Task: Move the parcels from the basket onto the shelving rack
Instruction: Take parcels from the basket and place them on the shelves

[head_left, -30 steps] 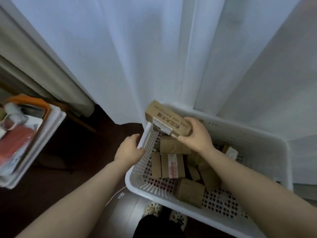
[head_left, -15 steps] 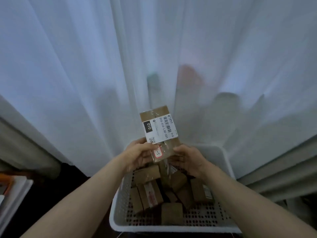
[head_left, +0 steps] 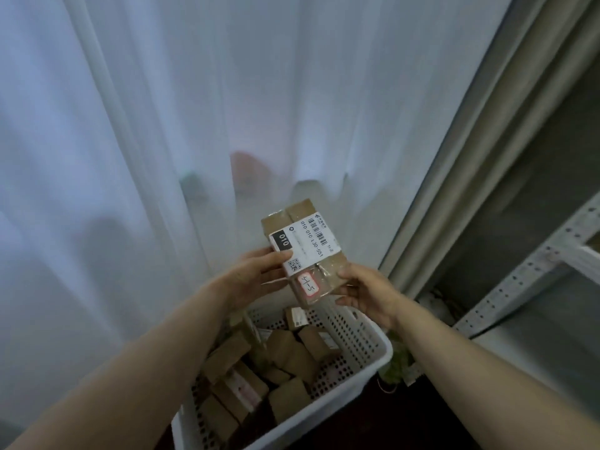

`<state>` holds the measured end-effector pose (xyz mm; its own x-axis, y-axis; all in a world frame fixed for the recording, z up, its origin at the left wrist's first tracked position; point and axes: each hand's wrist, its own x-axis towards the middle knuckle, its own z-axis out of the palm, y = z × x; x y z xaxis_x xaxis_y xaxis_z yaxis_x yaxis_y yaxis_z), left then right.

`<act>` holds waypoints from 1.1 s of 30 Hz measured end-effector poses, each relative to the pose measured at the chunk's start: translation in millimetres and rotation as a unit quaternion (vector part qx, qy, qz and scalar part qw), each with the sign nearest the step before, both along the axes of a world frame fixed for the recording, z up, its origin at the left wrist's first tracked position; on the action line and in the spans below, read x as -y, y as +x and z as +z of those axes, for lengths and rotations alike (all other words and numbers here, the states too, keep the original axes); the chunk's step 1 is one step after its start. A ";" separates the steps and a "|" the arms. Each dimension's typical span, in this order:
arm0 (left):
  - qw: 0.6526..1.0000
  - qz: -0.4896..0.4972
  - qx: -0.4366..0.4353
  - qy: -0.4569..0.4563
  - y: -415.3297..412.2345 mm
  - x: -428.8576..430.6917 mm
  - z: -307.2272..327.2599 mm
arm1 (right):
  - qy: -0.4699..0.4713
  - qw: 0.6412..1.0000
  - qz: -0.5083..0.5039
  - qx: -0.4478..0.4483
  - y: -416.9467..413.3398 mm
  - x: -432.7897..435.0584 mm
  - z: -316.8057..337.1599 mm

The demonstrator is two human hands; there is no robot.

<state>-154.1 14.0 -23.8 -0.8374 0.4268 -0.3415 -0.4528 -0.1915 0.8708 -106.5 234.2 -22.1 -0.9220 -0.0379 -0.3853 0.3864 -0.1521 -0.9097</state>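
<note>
Brown cardboard sits at the centre of my view: one parcel (head_left: 303, 254), held up above the basket (head_left: 363, 368) and in front of the curtain (head_left: 227, 125). I have both hands on it. My left hand (head_left: 255, 279) is at its left edge, with the thumb curled over the front onto the white label (head_left: 305, 246) and the other fingers running behind the box, mostly hidden. My right hand (head_left: 367, 293) takes the lower right corner, with the thumb on the right edge and the fingers curled under the bottom end. Each hand grips the parcel, which sits between the two thumbs, face toward me, its top leaning left. A small red-edged sticker (head_left: 308, 287) lies below the label, between my hands and uncovered. The parcel touches nothing but my fingers. Below it, the white perforated basket holds more parcels (head_left: 285, 355), heaped loosely. The rack (head_left: 532, 277), of pale perforated metal, stands to the right, well apart from the held parcel.
</note>
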 end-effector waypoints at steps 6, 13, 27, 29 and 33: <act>0.999 -0.026 -0.013 0.026 22.6 -67.2 18.1 | -0.001 0.996 -0.084 -0.028 56.4 -47.0 21.1; 0.995 -0.084 -0.012 0.058 67.6 -153.0 41.1 | 0.027 0.978 -0.190 -0.076 135.3 -112.8 51.5; 0.978 -0.181 -0.096 -0.032 175.5 -306.4 65.0 | 0.047 0.927 -0.361 -0.090 301.1 -248.3 67.8; 0.970 -0.200 -0.123 -0.057 194.0 -328.8 68.7 | 0.045 0.916 -0.388 -0.094 320.3 -265.9 66.4; 0.960 -0.225 -0.153 -0.056 224.3 -373.7 86.6 | 0.072 0.885 -0.447 -0.107 353.4 -302.1 77.4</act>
<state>70.2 387.8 62.8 -0.6445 0.7447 -0.1733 -0.1867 0.0664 0.9802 246.9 536.3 55.4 -0.6111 0.7792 -0.1393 -0.0143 -0.1869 -0.9823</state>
